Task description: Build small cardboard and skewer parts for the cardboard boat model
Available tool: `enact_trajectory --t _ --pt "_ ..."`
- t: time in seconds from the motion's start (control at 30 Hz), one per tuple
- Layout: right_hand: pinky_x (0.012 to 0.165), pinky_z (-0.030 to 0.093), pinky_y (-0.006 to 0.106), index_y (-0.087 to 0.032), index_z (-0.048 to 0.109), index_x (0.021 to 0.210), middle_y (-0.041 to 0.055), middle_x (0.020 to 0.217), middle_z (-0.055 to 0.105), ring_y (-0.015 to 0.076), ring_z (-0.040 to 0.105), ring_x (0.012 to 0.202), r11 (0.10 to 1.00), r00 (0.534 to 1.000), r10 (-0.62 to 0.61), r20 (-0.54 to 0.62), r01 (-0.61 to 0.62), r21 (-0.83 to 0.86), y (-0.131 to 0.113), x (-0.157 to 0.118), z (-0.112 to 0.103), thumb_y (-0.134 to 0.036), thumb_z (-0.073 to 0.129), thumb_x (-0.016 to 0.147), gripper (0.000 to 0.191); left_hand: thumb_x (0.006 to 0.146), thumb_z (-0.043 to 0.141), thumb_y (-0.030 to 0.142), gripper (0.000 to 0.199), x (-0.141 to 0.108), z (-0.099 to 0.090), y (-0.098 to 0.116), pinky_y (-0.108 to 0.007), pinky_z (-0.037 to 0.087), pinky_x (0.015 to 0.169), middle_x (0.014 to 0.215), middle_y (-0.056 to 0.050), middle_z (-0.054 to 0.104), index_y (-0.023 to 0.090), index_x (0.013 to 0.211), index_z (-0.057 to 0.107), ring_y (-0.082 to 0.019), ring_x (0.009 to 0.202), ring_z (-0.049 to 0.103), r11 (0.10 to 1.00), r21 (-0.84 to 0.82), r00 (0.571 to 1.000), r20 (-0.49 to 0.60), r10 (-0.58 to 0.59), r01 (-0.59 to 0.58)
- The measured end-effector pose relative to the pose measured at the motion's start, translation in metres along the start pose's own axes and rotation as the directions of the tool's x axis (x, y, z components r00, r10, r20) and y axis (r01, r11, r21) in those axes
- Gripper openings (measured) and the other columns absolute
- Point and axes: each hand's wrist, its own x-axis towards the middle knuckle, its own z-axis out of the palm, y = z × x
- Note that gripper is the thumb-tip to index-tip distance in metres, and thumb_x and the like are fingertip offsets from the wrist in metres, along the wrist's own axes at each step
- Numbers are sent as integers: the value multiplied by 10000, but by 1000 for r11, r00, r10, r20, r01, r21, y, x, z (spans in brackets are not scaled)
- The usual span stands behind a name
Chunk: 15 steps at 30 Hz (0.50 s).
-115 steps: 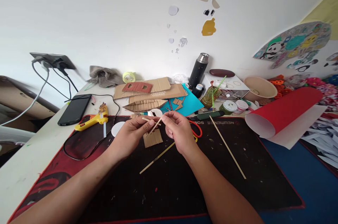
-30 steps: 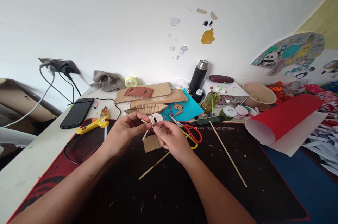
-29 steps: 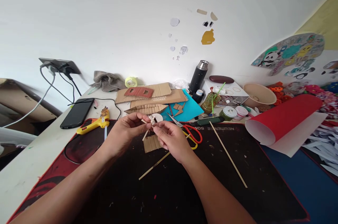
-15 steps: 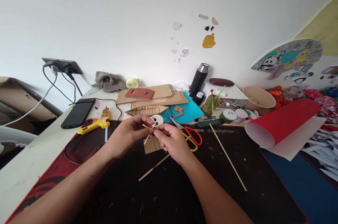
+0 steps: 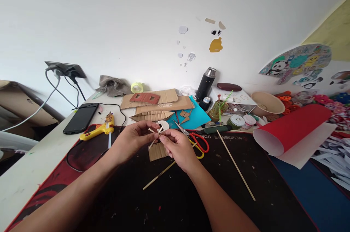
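Small crossed wooden sticks [image 5: 152,143] are pinched between the fingertips of my left hand [image 5: 133,141] and my right hand [image 5: 180,148], which meet above the dark mat. A brown cardboard piece [image 5: 158,152] lies under them, partly covered by my fingers. Just behind sits a round white disc [image 5: 164,125]. One long stick [image 5: 158,176] lies slanting beneath my right hand, and another [image 5: 236,165] rests farther right. Scissors with red and yellow handles [image 5: 200,143] lie beside my right hand.
On the left are a yellow glue gun [image 5: 100,130] and a black phone [image 5: 81,118]. Cardboard sheets [image 5: 175,105], a blue sheet [image 5: 201,113] and a black flask [image 5: 205,82] stand or lie behind. A red paper roll [image 5: 300,126] is at the right.
The view has tilted up very slightly. Both hands hold nearly the same pose, with the crossed sticks still between the fingertips.
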Motion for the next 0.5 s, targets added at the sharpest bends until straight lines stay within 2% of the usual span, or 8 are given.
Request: enact_trajectory --t 0.2,0.5 --pt "449 324 237 -181 702 922 -80 582 488 89 393 474 1000 1000 6 -4 -6 3 -3 -1 0 -542 771 843 375 741 921 556 485 -1 -1 0 -306 538 735 834 -36 763 191 1032 789 -187 755 675 996 89 999 -19 -27 29" --pt "455 333 243 -189 706 920 -75 598 497 97 407 485 1000 1000 11 -22 -11 4 -4 -2 0 -545 789 818 379 794 861 594 418 -1 -1 1 -265 481 652 720 0 678 198 893 768 -147 644 593 989 147 1000 27 -14 10"
